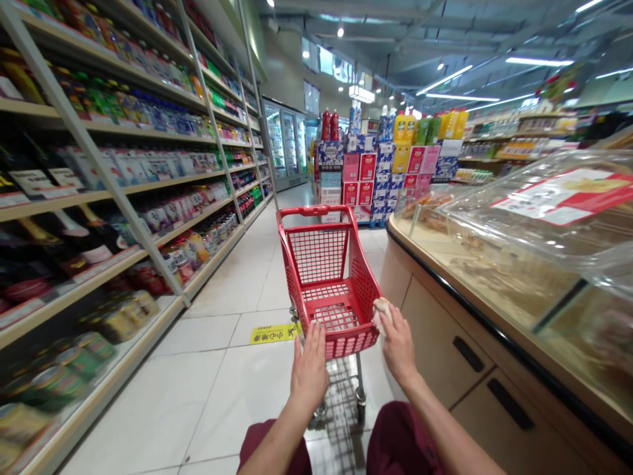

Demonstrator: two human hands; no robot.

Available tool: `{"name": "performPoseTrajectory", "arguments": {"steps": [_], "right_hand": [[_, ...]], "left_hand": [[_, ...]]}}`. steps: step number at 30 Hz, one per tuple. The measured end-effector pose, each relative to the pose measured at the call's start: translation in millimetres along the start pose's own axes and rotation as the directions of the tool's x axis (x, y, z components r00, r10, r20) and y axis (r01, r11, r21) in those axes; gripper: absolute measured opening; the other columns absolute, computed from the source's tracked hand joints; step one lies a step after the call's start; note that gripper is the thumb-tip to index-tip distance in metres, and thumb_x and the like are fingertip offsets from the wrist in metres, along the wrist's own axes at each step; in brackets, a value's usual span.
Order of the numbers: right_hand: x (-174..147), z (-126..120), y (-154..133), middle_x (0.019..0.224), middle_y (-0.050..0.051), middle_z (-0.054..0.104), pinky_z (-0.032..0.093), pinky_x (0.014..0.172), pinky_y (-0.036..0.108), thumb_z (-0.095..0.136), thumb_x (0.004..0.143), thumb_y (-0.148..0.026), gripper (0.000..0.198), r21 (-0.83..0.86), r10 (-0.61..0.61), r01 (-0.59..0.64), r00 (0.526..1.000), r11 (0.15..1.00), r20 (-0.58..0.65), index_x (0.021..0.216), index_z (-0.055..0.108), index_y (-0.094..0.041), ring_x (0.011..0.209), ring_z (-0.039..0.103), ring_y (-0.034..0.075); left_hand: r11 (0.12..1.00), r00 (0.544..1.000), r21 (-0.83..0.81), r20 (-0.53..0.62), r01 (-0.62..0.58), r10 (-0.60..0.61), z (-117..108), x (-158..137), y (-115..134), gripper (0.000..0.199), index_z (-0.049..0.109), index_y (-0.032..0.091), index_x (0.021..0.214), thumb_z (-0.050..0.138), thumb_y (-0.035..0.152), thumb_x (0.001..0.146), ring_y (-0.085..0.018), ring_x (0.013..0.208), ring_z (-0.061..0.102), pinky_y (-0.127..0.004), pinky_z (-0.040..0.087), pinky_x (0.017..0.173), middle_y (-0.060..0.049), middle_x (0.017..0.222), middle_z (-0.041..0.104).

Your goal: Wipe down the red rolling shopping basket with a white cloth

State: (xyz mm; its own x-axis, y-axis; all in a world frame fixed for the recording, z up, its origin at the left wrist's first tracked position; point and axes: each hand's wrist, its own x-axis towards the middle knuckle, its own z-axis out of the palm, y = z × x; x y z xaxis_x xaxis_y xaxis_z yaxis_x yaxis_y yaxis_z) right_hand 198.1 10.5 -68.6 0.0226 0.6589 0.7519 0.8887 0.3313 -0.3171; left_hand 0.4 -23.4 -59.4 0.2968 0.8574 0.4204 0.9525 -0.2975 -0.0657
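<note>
A red plastic shopping cart [363,284] stands right in front of me, its basket holding nothing that I can see. My left hand [311,363] lies with fingers stretched out against the near rim of the basket, at its left corner. At the right corner of that rim, my right hand [398,340] presses a crumpled whitish cloth [380,313] to the cart's side. Part of the cloth is hidden under the fingers. Below the basket, the cart's metal lower frame and wheels show between my knees.
Drink shelves [148,178] line the left side. A wooden display counter [445,316] with clear covers [524,231] stands close on the right. Stacked drink cartons [366,175] rise ahead, with glass-door fridges [289,142] behind. A yellow floor sticker [274,333] lies left of the cart.
</note>
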Motion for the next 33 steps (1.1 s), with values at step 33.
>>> {"name": "performPoseTrajectory", "arguments": {"steps": [33], "right_hand": [[-5,-14,-49,0.126,0.005,0.048,0.042,0.092,0.033,0.035,0.074,-0.003,0.048,0.401,-0.110,0.031,0.978,0.916,0.177,0.114,0.053,-0.024,0.115,0.044,0.015]], "left_hand": [[0.999,0.997,0.049,-0.072,-0.010,0.013,15,-2,-12,0.065,0.033,0.014,0.128,0.041,0.012,0.063,-0.019,0.128,0.021,-0.046,0.015,0.105,-0.005,0.137,0.033]]}}
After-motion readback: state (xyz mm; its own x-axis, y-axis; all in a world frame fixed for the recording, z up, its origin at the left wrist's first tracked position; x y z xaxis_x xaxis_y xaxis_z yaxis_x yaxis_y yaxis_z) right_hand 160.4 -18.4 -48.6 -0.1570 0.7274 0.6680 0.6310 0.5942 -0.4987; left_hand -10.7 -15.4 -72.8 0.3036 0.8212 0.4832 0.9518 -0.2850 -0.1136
